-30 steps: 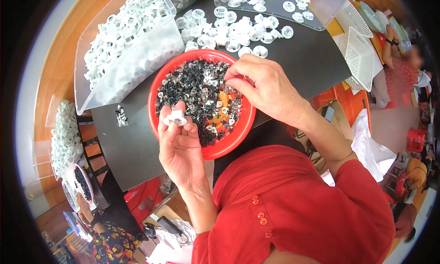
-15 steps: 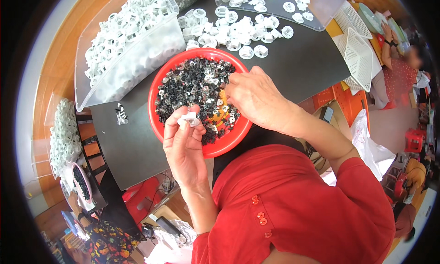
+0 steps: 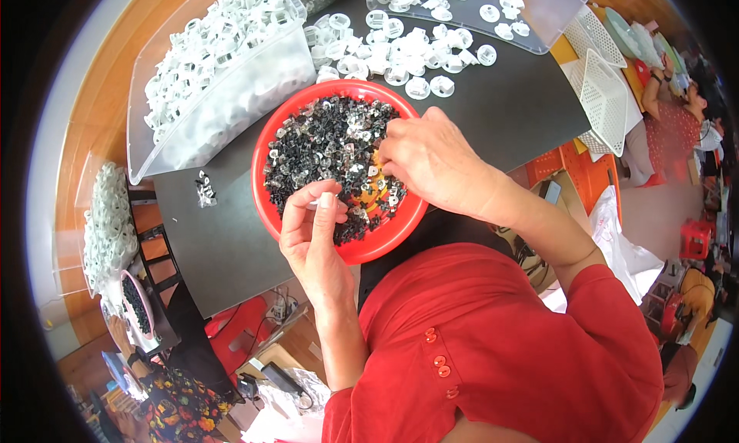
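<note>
Over the near left rim of a red bowl (image 3: 262,200), my left hand (image 3: 312,231) pinches a small white plastic part (image 3: 317,202) between thumb and fingers, which cover most of it. My right hand (image 3: 433,160) reaches into the bowl's right side with fingers bent together. Whatever those fingertips hold is hidden. Many tiny black and clear-silvery pieces (image 3: 319,147) fill the bowl, and its yellow patterned bottom shows through on the right.
A clear bin (image 3: 223,108) heaped with white round parts stands at left on the dark table (image 3: 223,250). Loose white parts (image 3: 400,54) lie beyond the bowl. A second clear bin (image 3: 531,43) is at far right, near white baskets (image 3: 600,100). Other people sit at both sides.
My left hand has turned, so its fingers now cover more of the white part. The right hand stays over the bowl, its fingers slightly shifted.
</note>
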The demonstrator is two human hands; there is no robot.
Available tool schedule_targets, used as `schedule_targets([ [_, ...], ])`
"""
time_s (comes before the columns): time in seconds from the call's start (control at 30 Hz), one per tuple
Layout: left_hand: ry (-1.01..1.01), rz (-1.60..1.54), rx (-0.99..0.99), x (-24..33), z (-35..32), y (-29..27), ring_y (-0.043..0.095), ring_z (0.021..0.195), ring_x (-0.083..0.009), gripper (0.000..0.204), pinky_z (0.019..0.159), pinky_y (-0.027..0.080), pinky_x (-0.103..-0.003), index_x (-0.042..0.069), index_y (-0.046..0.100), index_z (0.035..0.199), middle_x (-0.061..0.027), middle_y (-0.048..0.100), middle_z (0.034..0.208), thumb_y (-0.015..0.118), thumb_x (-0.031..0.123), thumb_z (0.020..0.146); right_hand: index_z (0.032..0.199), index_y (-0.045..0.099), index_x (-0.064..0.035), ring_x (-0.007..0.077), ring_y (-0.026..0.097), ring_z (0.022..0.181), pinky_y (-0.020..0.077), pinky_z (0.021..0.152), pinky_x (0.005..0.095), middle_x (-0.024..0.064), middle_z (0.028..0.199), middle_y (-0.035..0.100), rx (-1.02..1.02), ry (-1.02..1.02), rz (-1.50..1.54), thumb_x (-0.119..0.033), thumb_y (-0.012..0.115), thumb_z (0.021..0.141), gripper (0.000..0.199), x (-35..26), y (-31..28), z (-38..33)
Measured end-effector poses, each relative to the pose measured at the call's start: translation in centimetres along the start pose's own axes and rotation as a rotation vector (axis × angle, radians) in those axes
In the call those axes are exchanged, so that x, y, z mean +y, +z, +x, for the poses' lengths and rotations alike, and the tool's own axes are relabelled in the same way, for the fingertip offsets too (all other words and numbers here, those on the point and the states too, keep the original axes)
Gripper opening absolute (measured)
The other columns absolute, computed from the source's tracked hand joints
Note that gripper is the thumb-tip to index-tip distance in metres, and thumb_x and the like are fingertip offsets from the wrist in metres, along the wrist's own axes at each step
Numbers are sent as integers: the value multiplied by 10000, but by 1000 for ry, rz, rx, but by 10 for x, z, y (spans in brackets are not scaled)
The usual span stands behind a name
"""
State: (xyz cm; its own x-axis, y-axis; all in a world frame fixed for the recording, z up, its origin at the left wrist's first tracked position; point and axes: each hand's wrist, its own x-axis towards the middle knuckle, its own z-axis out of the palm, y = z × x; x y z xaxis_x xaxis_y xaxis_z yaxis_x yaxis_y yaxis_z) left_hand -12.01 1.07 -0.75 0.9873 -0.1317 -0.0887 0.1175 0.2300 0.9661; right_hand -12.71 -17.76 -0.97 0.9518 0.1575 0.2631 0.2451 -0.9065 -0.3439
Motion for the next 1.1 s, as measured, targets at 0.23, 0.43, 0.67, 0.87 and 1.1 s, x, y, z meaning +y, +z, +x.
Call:
schedule_targets([
  [0.23,78,112,-21,-1,-2,4,541,774,-69,116,710,428,-210,20,654,1003,-34,646,946,611,87,919,760,647,-62,260,612,752,411,689,372,78,778,616,-12,-2,82,-110,676,790,63,-3,0,3],
  [0.43,334,543,-62,-1,0,13,554,731,-82,69,656,466,-231,25,656,956,-40,595,902,650,38,888,849,639,17,92,539,597,425,540,263,39,697,603,-59,223,802,-120,670,868,142,-10,-22,5],
  [0.67,140,344,-78,-1,2,13,537,710,-60,36,631,443,-212,12,620,914,-24,596,875,621,48,913,887,650,17,53,495,628,416,566,231,18,719,599,-94,310,968,-97,649,891,115,-18,-24,1],
  [0.87,33,116,-67,2,0,14,491,714,-48,77,643,361,-197,30,631,932,5,601,813,598,100,924,890,654,12,75,510,618,419,557,248,40,743,606,35,172,848,-88,658,883,100,-19,-25,0],
  [1.1,48,119,-86,1,1,10,480,720,-20,45,653,394,-185,42,610,923,36,573,809,594,82,937,881,654,-3,168,567,655,439,570,284,62,768,600,217,15,701,-61,680,843,74,-21,-18,-2],
])
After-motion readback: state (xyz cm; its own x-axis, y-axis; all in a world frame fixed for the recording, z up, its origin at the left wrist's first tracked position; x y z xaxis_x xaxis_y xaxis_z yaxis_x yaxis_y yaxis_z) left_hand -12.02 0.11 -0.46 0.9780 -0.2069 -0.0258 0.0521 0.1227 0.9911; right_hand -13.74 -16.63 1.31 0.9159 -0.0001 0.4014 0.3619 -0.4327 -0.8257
